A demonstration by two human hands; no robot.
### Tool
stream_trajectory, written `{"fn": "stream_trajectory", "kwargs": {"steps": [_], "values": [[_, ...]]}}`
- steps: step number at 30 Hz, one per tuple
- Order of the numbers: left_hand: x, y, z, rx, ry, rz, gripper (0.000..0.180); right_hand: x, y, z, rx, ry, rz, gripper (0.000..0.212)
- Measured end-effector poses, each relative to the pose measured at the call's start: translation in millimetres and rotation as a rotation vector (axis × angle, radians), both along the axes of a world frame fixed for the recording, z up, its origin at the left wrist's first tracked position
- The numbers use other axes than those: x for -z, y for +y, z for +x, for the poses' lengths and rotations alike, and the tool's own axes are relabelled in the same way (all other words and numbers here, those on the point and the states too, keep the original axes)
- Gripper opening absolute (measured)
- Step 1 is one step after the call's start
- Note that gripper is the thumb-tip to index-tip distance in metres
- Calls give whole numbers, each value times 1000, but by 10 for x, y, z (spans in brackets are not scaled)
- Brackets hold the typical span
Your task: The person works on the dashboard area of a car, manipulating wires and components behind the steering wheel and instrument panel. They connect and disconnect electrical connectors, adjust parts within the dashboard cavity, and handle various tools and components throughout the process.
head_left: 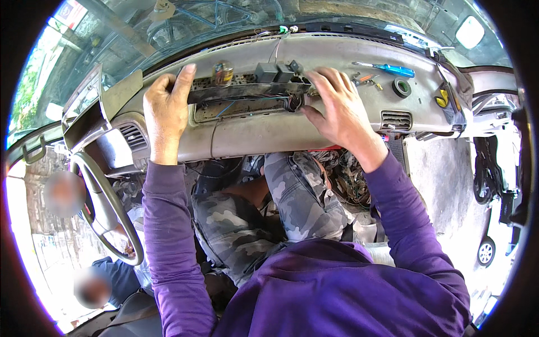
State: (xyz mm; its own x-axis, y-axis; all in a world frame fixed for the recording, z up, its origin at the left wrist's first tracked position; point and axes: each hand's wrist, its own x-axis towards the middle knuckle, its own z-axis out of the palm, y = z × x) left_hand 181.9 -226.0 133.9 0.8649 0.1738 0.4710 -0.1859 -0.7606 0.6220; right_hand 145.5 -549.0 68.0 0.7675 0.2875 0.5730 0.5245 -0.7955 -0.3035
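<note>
Leftmost, a steering wheel [116,209] stands tilted beside the dashboard [185,145]. Next, the left hand [167,104] grips the near-side end of a long black panel [241,92], thumb pointing up. That panel lies along the dashboard's open recess [241,109]; a small amber cylinder [223,74] and dark square boxes [266,72] sit at it, with bundled wires [293,102] farther along. At its other end curves the right hand [339,109], fingers spread; whether they clamp it I cannot tell. Beyond lie a blue-handled screwdriver [397,70] and a tape roll [395,86].
</note>
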Motion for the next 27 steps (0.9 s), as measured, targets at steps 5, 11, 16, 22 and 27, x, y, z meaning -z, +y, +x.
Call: {"fn": "stream_trajectory", "kwargs": {"steps": [5,11,16,22,27], "values": [[-389,-386,-143,-15,-20,175,63,-101,169,310,-13,119,-16,95],[-391,14,632,4,97,293,63,-206,426,1093,-352,240,-10,90],[-395,-75,561,294,412,-551,51,-511,327,1288,-381,523,-90,75],[803,-437,-76,417,254,-1001,76,-264,358,1565,-527,602,27,70],[879,-734,85,484,297,-1128,41,-363,391,1406,-502,583,-21,71]]}}
